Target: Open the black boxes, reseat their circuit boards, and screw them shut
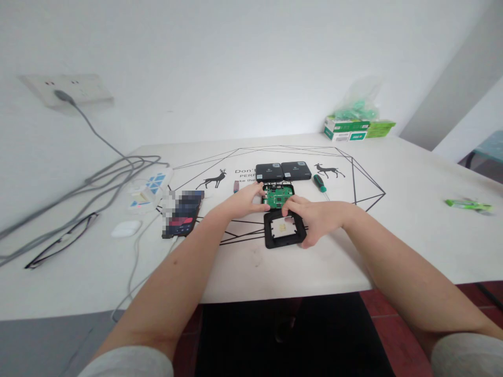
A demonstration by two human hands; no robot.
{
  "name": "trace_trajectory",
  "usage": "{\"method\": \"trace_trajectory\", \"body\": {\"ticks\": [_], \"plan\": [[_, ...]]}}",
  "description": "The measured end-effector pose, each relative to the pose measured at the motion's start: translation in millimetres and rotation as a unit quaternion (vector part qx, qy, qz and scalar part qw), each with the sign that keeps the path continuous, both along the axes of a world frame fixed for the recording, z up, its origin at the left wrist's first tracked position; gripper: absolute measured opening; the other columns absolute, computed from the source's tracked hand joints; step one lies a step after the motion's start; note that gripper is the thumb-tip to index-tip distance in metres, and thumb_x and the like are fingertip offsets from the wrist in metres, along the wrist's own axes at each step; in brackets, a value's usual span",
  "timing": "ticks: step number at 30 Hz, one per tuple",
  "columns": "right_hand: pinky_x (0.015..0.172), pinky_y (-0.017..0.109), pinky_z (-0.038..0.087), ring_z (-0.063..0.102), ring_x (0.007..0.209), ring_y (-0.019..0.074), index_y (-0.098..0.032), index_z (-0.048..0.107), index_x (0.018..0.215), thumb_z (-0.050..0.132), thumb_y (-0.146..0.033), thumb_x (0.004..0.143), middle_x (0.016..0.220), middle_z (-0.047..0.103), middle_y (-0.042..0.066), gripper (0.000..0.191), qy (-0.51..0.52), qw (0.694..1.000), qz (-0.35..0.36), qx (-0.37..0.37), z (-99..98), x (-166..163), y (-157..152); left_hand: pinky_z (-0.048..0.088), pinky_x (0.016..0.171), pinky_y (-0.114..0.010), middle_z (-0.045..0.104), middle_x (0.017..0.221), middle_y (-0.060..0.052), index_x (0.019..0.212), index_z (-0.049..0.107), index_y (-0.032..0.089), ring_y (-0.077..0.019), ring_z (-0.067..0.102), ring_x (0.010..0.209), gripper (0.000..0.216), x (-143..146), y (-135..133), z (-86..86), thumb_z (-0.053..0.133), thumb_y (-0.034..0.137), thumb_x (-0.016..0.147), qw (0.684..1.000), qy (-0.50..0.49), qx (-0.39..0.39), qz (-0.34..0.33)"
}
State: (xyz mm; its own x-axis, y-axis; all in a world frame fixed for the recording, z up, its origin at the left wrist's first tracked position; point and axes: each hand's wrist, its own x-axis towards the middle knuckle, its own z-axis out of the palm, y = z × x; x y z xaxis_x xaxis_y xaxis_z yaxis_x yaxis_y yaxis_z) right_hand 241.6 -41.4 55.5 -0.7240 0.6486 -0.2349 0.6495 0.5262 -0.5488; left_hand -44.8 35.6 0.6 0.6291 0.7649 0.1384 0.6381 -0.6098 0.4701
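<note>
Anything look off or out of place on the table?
One unit is open: green circuit board exposed by the left hand, black cover off, in the right hand. The two black boxes behind are closed.

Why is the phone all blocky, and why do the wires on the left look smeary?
In the head view, the phone is pixelated into squares; the grey cables at the left edge look smeared, while the green circuit board in the middle is sharp; the wide lens stretches the sides; soft light, faint shadows.

head-worn camera, facing forward and down over the table, left hand and right hand near, centred
</note>
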Motion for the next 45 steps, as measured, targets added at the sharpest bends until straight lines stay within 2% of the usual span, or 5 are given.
{"method": "trace_trajectory", "body": {"ticks": [12, 15, 19, 33, 45], "plan": [[0.07, 0.034, 0.054, 0.06, 0.08, 0.0178, -0.027, 0.059, 0.121, 0.099, -0.043, 0.052, 0.125, 0.051, 0.005, 0.081, -0.01, 0.999, -0.007, 0.032, -12.5, 2.1, 6.5, 0.049, 0.111, -0.052, 0.068, 0.126, -0.013, 0.135, 0.061, 0.018, -0.0365, 0.065, 0.122, 0.064, 7.4, 1.7, -7.3, 0.078, 0.056, 0.086, 1.0, -0.017, -0.008, 0.001], [0.077, 0.034, 0.053, 0.062, 0.089, 0.0213, -0.022, 0.066, 0.114, 0.09, -0.05, 0.071, 0.115, 0.06, 0.006, 0.056, 0.07, 0.994, -0.012, 0.077, -15.2, -1.4, 26.5, 0.043, 0.118, -0.057, 0.062, 0.144, -0.018, 0.14, 0.059, 0.018, -0.041, 0.057, 0.137, 0.076, 7.3, 6.3, -14.2, 0.079, 0.064, 0.083, 1.0, -0.011, 0.025, 0.012], [0.081, 0.032, 0.048, 0.063, 0.084, 0.0192, -0.016, 0.074, 0.105, 0.068, -0.029, 0.092, 0.099, 0.072, 0.008, 0.019, 0.096, 0.977, -0.073, 0.178, -18.0, -26.4, 61.3, 0.024, 0.13, -0.061, 0.043, 0.166, -0.027, 0.159, 0.044, 0.01, -0.0481, 0.027, 0.161, 0.106, 6.6, 11.6, -21.6, 0.071, 0.079, 0.083, 0.998, 0.026, 0.032, 0.037], [0.069, 0.031, 0.048, 0.07, 0.074, 0.0234, -0.014, 0.083, 0.084, 0.072, -0.011, 0.068, 0.083, 0.082, 0.01, 0.019, -0.035, 0.984, -0.01, 0.175, -8.5, -87.2, 103.8, 0.021, 0.127, -0.065, 0.04, 0.166, -0.033, 0.169, 0.02, 0.007, -0.0486, 0.035, 0.158, 0.121, 8.4, 11.6, -23.3, 0.072, 0.076, 0.085, 0.993, 0.072, 0.067, 0.068], [0.061, 0.027, 0.043, 0.057, 0.062, 0.0144, -0.014, 0.077, 0.072, 0.071, -0.017, 0.066, 0.062, 0.067, 0.0, 0.009, 0.05, 0.994, -0.063, 0.08, -6.5, -79.6, 114.4, 0.024, 0.127, -0.067, 0.05, 0.162, -0.027, 0.154, 0.05, 0.012, -0.0496, 0.035, 0.158, 0.094, 9.9, 8.7, -16.0, 0.077, 0.069, 0.085, 0.992, 0.1, 0.048, 0.066]]}}
